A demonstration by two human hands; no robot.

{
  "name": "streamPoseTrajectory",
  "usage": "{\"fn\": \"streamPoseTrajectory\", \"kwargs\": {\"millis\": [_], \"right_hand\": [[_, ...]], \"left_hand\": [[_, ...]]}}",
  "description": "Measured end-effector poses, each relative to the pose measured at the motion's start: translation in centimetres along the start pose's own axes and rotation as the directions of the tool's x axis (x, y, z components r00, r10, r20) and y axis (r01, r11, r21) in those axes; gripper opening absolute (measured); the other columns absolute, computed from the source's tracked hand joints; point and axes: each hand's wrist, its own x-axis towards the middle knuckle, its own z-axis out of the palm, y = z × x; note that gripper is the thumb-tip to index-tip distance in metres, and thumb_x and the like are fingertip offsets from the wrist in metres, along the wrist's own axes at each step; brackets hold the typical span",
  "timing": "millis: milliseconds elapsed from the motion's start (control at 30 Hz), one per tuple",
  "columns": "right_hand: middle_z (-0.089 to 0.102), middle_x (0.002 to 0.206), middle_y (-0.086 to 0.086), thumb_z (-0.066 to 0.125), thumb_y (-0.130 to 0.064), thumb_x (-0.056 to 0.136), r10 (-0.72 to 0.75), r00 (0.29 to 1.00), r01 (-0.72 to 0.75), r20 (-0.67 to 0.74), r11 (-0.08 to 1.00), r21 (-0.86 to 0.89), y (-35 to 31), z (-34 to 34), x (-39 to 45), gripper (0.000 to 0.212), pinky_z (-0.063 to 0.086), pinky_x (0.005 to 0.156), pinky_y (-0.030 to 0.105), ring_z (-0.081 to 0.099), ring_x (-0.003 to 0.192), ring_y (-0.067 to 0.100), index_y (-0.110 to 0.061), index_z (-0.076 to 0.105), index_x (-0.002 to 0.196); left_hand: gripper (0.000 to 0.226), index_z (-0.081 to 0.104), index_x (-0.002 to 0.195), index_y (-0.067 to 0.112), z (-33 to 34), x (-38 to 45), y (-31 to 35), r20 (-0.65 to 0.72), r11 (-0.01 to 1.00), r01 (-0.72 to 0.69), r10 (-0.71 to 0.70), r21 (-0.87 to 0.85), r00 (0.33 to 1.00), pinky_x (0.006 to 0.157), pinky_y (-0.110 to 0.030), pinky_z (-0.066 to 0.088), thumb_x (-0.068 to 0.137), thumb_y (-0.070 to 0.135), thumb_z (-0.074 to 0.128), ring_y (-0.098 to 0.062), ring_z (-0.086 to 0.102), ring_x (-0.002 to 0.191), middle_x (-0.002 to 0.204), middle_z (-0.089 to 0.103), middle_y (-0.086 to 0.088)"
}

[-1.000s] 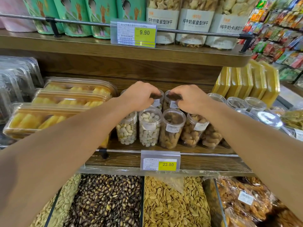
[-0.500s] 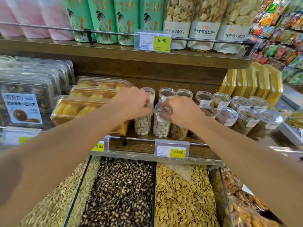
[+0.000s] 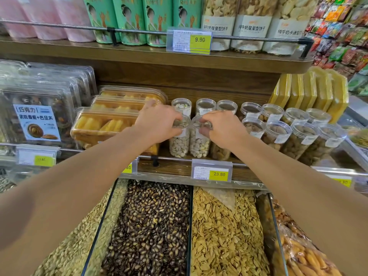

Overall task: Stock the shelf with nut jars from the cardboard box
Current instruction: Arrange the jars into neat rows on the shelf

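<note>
Left hand (image 3: 157,122) gripping one pistachio jar (image 3: 179,139), right hand (image 3: 223,128) pinching its neighbour (image 3: 199,141), side by side at shelf (image 3: 179,165) front; seed bins (image 3: 151,226) below both.

Nut jars (image 3: 199,139): clear glossy plastic, white paper labels. Shelf (image 3: 245,173): brown wood, visible grain, matt. Front rail (image 3: 211,160): thin shiny metal. Price tag holder (image 3: 211,170): transparent plastic over paper. Clamshell boxes (image 3: 103,124): clear, glossy plastic.
</note>
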Motion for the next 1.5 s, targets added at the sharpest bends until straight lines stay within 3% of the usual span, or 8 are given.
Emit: {"fn": "streamPoseTrajectory", "kwargs": {"millis": [200, 367, 500, 600, 733, 1000, 1300, 1500], "right_hand": [[0.066, 0.114, 0.002, 0.061, -0.040, 0.091, 0.014, 0.999, -0.015, 0.041, 1.000, 0.018, -0.2, -0.4, 0.2, 0.036, 0.050, 0.078, 0.035, 0.061, 0.101, 0.021, -0.024, 0.063, 0.123], [0.064, 0.120, 0.003, 0.061, -0.035, 0.093, -0.017, 1.000, 0.016, 0.015, 0.997, 0.078, -0.9, -1.9, 2.7, 0.031, 0.050, 0.086, 0.038, 0.060, 0.105, 0.023, -0.023, 0.064, 0.122], [0.056, 0.134, 0.003, 0.058, -0.003, 0.089, -0.028, 0.992, 0.037, 0.124, 0.997, -0.071, -1.6, -2.3, 6.6, 0.050, 0.046, 0.092, 0.037, 0.054, 0.118, 0.027, -0.026, 0.057, 0.134], [0.059, 0.128, 0.009, 0.053, -0.003, 0.090, -0.098, 0.984, 0.112, 0.148, 0.990, -0.087, -1.6, -0.7, 9.5, 0.045, 0.047, 0.095, 0.040, 0.056, 0.116, 0.031, -0.022, 0.059, 0.131], [0.038, 0.153, -0.005, 0.051, 0.000, 0.092, -0.061, 0.942, 0.150, 0.329, 0.956, -0.252, -1.6, 0.9, 12.5, 0.064, 0.040, 0.107, 0.040, 0.040, 0.137, 0.023, -0.035, 0.042, 0.145], [0.051, 0.137, 0.000, 0.053, -0.037, 0.096, -0.055, 0.979, 0.107, 0.195, 0.958, -0.266, -1.1, 0.8, 12.2, 0.038, 0.044, 0.096, 0.038, 0.048, 0.122, 0.027, -0.034, 0.056, 0.134], [0.054, 0.132, 0.000, 0.050, -0.029, 0.096, -0.031, 0.993, 0.047, 0.116, 0.990, -0.132, -0.6, -0.5, 9.0, 0.037, 0.043, 0.090, 0.034, 0.051, 0.118, 0.025, -0.031, 0.056, 0.133], [0.065, 0.116, -0.002, 0.048, -0.056, 0.085, -0.095, 0.995, 0.098, 0.038, 0.992, -0.080, 0.6, -1.3, 1.0, 0.050, 0.046, 0.087, 0.037, 0.053, 0.110, 0.022, -0.024, 0.065, 0.119]], "left_hand": [[0.043, 0.065, 0.120, 0.034, -0.3, -0.4, -0.1, -0.020, 1.000, -0.014, 0.014, -0.008, 1.000, 0.112, -0.049, 0.027, 0.084, 0.056, 0.057, -0.020, 0.059, 0.111, 0.117, 0.067, 0.005], [0.043, 0.065, 0.121, 0.028, -2.3, 0.3, -1.7, -0.107, 0.995, 0.032, -0.041, -0.091, 0.993, 0.096, -0.042, 0.048, 0.086, 0.051, 0.057, -0.022, 0.061, 0.110, 0.120, 0.068, 0.002], [0.044, 0.065, 0.123, 0.026, -2.9, 0.9, -3.6, -0.100, 0.981, 0.087, -0.105, -0.175, 0.989, 0.093, -0.045, 0.051, 0.084, 0.045, 0.056, -0.025, 0.059, 0.115, 0.124, 0.066, 0.000], [0.055, 0.063, 0.126, 0.026, -2.9, 1.3, -4.6, -0.100, 0.974, 0.104, -0.127, -0.203, 0.987, 0.095, -0.045, 0.051, 0.077, 0.046, 0.048, -0.024, 0.058, 0.117, 0.127, 0.064, 0.001], [0.057, 0.064, 0.126, 0.025, -2.1, 1.7, -5.7, -0.120, 0.972, 0.087, -0.115, -0.219, 0.986, 0.095, -0.045, 0.051, 0.077, 0.047, 0.045, -0.023, 0.059, 0.116, 0.126, 0.065, 0.000], [0.047, 0.061, 0.129, 0.025, -1.5, 1.9, -6.6, -0.120, 0.966, 0.080, -0.112, -0.248, 0.986, 0.096, -0.044, 0.050, 0.085, 0.042, 0.056, -0.021, 0.057, 0.119, 0.130, 0.062, 0.001], [0.047, 0.062, 0.128, 0.024, -2.4, 1.2, -4.9, -0.116, 0.964, 0.064, -0.096, -0.259, 0.989, 0.096, -0.044, 0.050, 0.084, 0.040, 0.055, -0.021, 0.057, 0.119, 0.129, 0.063, 0.002], [0.035, 0.067, 0.113, 0.034, -1.6, 0.2, -0.8, 0.032, 0.998, -0.013, 0.011, 0.055, 0.999, 0.112, -0.050, 0.031, 0.087, 0.053, 0.052, -0.019, 0.061, 0.108, 0.104, 0.070, 0.005]]}}
